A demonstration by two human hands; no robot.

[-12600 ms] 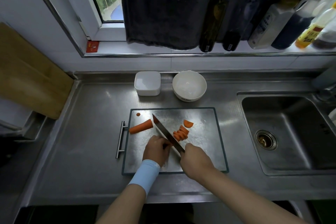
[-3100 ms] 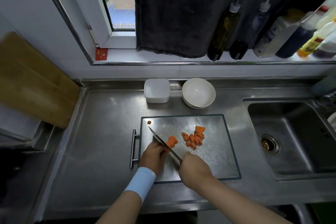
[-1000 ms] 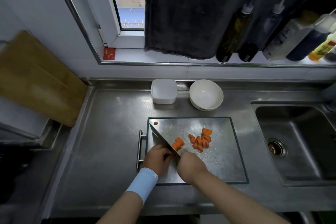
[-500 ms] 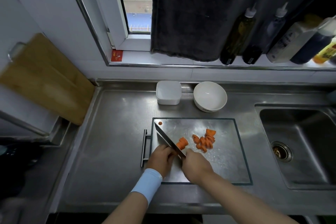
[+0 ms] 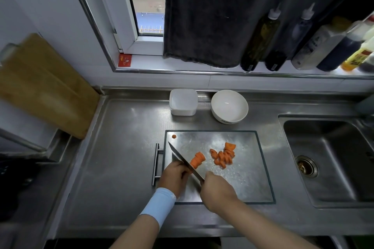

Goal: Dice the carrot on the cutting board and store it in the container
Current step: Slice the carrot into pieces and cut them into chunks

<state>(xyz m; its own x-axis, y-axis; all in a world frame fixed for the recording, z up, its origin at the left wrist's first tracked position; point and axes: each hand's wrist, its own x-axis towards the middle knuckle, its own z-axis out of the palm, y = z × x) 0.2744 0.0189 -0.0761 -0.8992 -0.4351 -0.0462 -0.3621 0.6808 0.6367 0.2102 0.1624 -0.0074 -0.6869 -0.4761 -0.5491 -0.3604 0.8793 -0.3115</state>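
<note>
1. The right hand is wrapped around the handle of a knife. The blade slants up and to the left across the cutting board.
2. The left hand rests on the board with its fingers curled and its knuckles against the blade's left face. Whether it grips anything underneath cannot be told. A light blue sleeve covers that wrist.
3. A short stack of carrot slices lies just right of the blade, touching it.
4. A loose pile of cut carrot pieces sits near the middle of the board, apart from the stack. One small carrot bit lies alone at the far left corner.
5. The board is steel with a bar handle on its left edge, and it lies flat on the steel desk.
6. Beyond the board stand a white square container and, to its right, a white bowl. No carrot shows in either.
7. A sink is set in at the right, and a wooden board leans against the wall at the left.
</note>
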